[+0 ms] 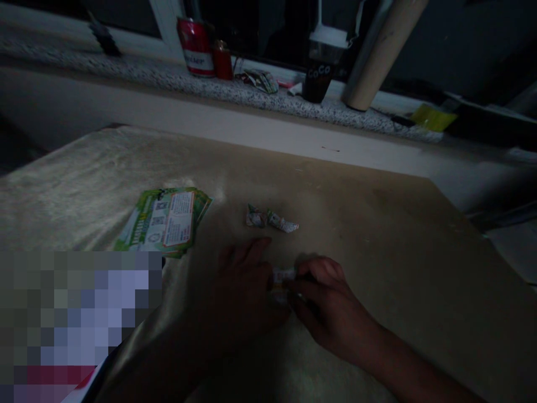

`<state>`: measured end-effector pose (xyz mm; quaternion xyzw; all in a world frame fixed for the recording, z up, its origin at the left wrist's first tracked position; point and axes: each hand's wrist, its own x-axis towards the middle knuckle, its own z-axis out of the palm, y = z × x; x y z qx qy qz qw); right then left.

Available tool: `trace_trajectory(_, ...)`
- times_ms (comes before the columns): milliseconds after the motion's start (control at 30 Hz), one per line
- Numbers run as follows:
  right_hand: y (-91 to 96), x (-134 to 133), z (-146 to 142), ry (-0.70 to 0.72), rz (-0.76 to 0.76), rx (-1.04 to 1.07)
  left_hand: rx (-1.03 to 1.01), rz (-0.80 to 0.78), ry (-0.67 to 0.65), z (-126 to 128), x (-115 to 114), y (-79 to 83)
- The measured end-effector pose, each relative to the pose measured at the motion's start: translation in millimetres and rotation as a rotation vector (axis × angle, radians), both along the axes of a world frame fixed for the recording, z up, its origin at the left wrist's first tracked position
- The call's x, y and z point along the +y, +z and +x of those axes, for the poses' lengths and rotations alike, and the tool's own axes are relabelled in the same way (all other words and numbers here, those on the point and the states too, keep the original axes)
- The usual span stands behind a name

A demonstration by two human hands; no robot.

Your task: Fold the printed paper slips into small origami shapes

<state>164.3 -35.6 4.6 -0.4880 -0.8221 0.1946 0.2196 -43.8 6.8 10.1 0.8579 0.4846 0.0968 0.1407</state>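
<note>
A small whitish printed paper (283,277) lies between my two hands, low over the table; the dim light hides its details. My right hand (325,299) is closed in a pinch at its right side. From the left, my left hand (247,285) grips the paper's other side, its upper fingers partly stretched out and deep in shadow. Just beyond the hands sit two crumpled printed paper pieces, a left one (255,216) and a right one (283,222). Left of them is a fanned stack of green printed leaflets (168,221).
The table (356,207) has a yellowish cover and meets a wall under a speckled stone sill (146,70). Along the sill stand a red can (196,47), a red lighter-like item (222,60), a dark lidded cup (321,70) and a cardboard tube (381,56). A blurred patch covers the lower left.
</note>
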Motion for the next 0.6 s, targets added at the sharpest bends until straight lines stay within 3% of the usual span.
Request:
trace_trajectory(233, -1.5, 1.6, 0.5, 0.003, 0.012, 0.024, -0.017, 0.012, 0.017, 0.5, -3.7, -2.5)
trace_trajectory(600, -3.5, 4.5, 3.1, -0.013, 0.049, -0.004, -0.019, -0.118, 0.072, -11.3, 14.0, 4.3)
